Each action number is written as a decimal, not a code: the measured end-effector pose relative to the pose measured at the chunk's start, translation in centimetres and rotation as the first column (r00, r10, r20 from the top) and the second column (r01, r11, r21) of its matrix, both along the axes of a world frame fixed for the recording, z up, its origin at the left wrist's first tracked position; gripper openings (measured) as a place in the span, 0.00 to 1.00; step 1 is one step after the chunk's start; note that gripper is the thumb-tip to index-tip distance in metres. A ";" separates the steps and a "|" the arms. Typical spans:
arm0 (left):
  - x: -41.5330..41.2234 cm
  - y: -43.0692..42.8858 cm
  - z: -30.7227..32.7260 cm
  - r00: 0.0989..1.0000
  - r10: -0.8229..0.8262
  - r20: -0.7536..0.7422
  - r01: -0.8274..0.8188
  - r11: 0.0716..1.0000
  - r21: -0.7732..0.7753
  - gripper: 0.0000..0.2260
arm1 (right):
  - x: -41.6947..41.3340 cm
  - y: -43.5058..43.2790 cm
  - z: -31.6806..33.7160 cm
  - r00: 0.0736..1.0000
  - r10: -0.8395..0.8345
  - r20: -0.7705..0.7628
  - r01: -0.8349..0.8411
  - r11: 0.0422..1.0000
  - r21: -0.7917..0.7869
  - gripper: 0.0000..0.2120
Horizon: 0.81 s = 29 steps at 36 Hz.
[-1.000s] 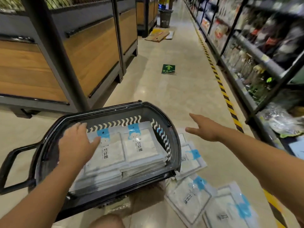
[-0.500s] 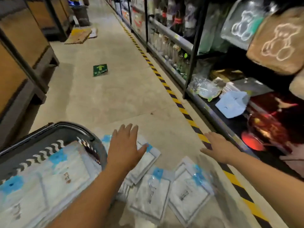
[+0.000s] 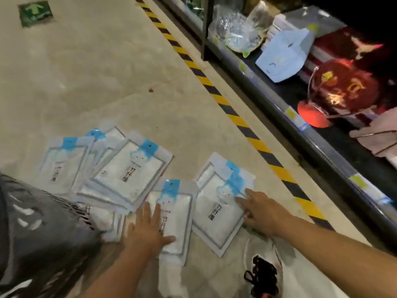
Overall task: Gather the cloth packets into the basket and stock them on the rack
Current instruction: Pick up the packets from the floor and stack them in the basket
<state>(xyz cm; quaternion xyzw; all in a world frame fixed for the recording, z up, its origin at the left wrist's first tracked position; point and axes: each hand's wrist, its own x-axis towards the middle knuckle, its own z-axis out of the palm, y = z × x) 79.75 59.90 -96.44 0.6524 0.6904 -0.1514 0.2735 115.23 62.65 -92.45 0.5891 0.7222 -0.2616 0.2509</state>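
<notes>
Several white cloth packets with blue tabs lie scattered on the floor. My left hand (image 3: 148, 231) rests flat, fingers spread, on the middle packet (image 3: 178, 214). My right hand (image 3: 261, 211) lies with fingers extended on the right edge of the rightmost packet (image 3: 217, 211). A fanned pile of packets (image 3: 126, 171) lies further left, with another packet (image 3: 62, 164) beside it. The dark basket (image 3: 43, 233) shows only as a blurred wall at the lower left; its inside is hidden.
A low dark rack shelf (image 3: 300, 117) runs along the right, holding a crumpled clear bag (image 3: 234, 33), a pale blue pack (image 3: 285, 54) and red goods (image 3: 343, 87). Yellow-black hazard tape (image 3: 214, 91) lines the floor before it. A green arrow sticker (image 3: 35, 12) lies far left.
My view has swung from the basket down to the floor packets. My left hand left the basket and came down on the middle packet; my right hand dropped onto the rightmost packet.
</notes>
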 end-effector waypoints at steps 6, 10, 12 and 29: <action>-0.5 -0.8 -2.1 0.994 0.061 0.092 -0.059 0.998 -0.021 0.54 | -0.5 -2.2 -1.5 0.999 -0.037 0.002 0.037 0.996 -0.085 0.32; -0.3 -0.7 -2.1 0.988 0.112 0.101 -0.107 0.993 -0.056 0.55 | -2.2 -2.2 -2.2 0.966 -0.251 -0.057 0.245 0.965 -0.090 0.32; -0.2 -0.7 -2.2 0.987 0.130 0.094 -0.126 0.991 -0.042 0.55 | -3.4 -2.1 -2.5 0.923 -0.369 -0.106 0.364 0.929 -0.065 0.34; 1.2 -2.4 -1.1 0.530 0.795 0.294 -0.814 0.574 -0.085 0.36 | -1.4 -0.9 -5.1 -0.202 -0.811 -0.550 0.956 -0.040 -0.291 0.44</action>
